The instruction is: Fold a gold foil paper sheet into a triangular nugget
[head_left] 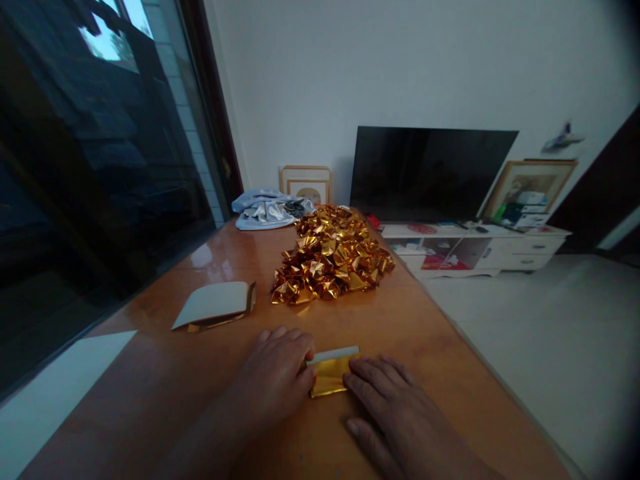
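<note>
Gold foil paper [331,375], a small folded piece with a pale strip along its far edge, lies flat on the table [430,333] near the person, pinned between the two hands. To press the fold well, it looks best to keep the left side held firmly so the sheet cannot slide on the glossy wood, and to run the other fingertips along the crease with even pressure, checking that the edges stay lined up before flattening, since foil keeps every stray wrinkle. The left hand [280,373] sits just left of the piece, its fingers curled loosely with the tips touching the left edge; in this dim light I cannot tell for sure whether it pinches the edge or only presses it down. The right hand [395,413] lies open and flat, palm down, its fingertips touching the right edge of the piece and grasping nothing. Farther off, near the middle of the table, is a pile of folded gold foil shapes [333,257], well apart from the hands. To the far left of the hands lies a stack of foil sheets [215,305], pale side up, with a gold edge showing. At the far end rests a crumpled pale cloth [267,209], and beyond the table stands a dark television [425,173] on a low white cabinet [500,247]
</note>
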### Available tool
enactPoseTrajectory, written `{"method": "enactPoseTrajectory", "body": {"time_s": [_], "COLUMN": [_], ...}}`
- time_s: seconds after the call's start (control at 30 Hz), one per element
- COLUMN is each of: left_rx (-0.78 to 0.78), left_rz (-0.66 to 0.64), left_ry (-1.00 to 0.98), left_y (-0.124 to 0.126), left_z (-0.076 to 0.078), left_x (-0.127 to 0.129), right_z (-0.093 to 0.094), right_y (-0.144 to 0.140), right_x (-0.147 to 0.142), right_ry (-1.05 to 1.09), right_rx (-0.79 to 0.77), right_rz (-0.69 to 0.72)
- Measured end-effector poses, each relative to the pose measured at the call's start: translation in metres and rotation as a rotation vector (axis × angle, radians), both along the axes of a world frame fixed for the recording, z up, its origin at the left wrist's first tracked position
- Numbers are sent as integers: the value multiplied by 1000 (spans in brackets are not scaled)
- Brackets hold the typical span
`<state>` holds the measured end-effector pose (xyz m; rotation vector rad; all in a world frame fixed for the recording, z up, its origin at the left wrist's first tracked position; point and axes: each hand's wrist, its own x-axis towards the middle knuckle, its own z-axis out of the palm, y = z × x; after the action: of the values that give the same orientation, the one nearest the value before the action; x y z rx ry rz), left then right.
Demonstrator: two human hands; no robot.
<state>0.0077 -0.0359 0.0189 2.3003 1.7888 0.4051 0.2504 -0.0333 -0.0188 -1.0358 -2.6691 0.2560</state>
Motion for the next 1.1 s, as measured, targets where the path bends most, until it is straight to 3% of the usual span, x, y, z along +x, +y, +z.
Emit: {"method": "enactPoseTrajectory", "body": {"time_s": [0.33,0.67,1.1], "left_rx": [24,-99,-76], "left_rz": [3,-278,-294], "left_ry": [1,-125,-148], "left_y": [0,-2,1], "left_z": [-1,0,-6], "left_x": [4,19,13], "right_z": [2,3,4], "right_y": [1,0,-2], "right_x": [-1,-1,1], "right_ry": [22,62,36], "right_rx": [2,-32,15], "right_rz": [4,-5,4]}}
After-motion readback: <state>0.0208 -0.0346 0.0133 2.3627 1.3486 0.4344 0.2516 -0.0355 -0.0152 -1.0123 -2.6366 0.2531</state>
